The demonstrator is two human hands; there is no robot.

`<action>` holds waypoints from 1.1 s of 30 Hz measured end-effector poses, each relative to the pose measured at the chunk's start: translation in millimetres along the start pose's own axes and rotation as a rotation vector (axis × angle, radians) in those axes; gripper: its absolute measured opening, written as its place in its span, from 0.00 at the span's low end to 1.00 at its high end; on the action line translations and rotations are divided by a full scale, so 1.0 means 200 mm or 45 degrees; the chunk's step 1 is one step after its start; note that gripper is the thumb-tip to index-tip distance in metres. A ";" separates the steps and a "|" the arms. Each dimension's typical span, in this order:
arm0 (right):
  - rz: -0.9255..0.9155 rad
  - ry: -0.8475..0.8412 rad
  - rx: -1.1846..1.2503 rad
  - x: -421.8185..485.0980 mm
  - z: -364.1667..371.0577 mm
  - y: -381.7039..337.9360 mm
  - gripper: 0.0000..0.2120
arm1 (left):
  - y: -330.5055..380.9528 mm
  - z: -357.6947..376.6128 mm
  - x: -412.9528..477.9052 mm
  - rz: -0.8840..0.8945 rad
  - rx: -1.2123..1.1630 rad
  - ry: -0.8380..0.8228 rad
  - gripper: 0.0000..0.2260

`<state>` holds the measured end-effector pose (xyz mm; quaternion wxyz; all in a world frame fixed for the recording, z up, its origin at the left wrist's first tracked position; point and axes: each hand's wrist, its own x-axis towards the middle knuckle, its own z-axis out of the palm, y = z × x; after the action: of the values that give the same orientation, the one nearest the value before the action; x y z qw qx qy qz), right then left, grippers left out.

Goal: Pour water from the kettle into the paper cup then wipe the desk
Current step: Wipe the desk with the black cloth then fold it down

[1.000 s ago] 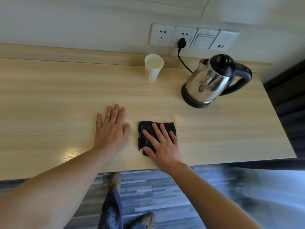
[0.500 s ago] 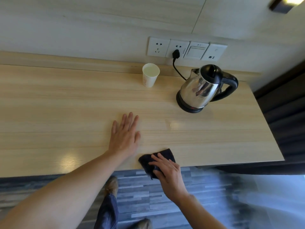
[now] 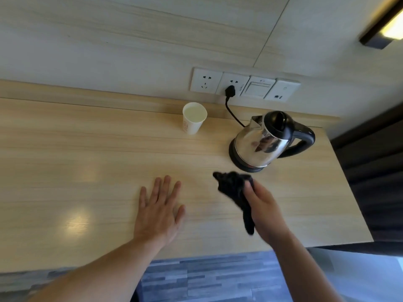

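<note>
Paper cup [image 3: 194, 117] filled, kettle [image 3: 263, 144] on base: pour done. Right hand [image 3: 262, 205] grips bunched cloth [image 3: 234, 190]; left hand [image 3: 160, 211] flat, open on table [image 3: 87, 162]. Wiping underway or finishing.

We've got a pale wood-grain table [image 3: 87, 171] with a soft sheen, mirror-shiny steel kettle [image 3: 259, 147] with glossy black plastic handle, matt white paper cup [image 3: 193, 125], limp dark cloth [image 3: 234, 190]

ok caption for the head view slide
Right hand lifts a dark cloth beside the kettle; left hand flat on desk.
</note>
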<state>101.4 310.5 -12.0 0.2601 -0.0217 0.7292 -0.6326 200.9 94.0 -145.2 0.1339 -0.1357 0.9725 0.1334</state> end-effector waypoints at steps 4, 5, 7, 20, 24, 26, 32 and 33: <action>-0.328 0.018 -0.749 0.44 0.04 -0.04 0.10 | -0.01 0.00 0.00 0.008 -0.019 -0.005 0.31; -0.352 -0.041 -0.991 0.54 0.06 -0.01 0.14 | -0.01 -0.01 0.00 0.009 -0.016 -0.002 0.31; -0.282 -0.169 -1.497 0.68 0.11 0.06 0.26 | 0.00 -0.01 0.01 0.010 -0.002 -0.011 0.32; -0.290 -0.146 -1.711 0.87 0.18 0.34 0.32 | -0.02 0.05 0.03 -0.004 0.039 0.017 0.32; -0.264 -0.197 -1.658 0.82 0.16 0.36 0.31 | -0.02 0.04 0.02 -0.014 0.061 0.007 0.33; -0.274 -0.214 -1.661 0.75 0.14 0.39 0.31 | -0.02 0.03 0.02 -0.017 0.058 0.022 0.33; -0.257 -0.200 -1.660 0.55 0.07 0.47 0.31 | 0.00 0.01 0.01 -0.029 0.063 0.012 0.31; -0.256 -0.198 -1.660 0.51 0.06 0.49 0.31 | 0.00 0.01 0.01 -0.032 0.067 0.011 0.32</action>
<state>46.7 281.7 -140.0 0.1853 -0.2880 0.9361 -0.0798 199.5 93.8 -148.3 0.1347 -0.1448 0.9746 0.1053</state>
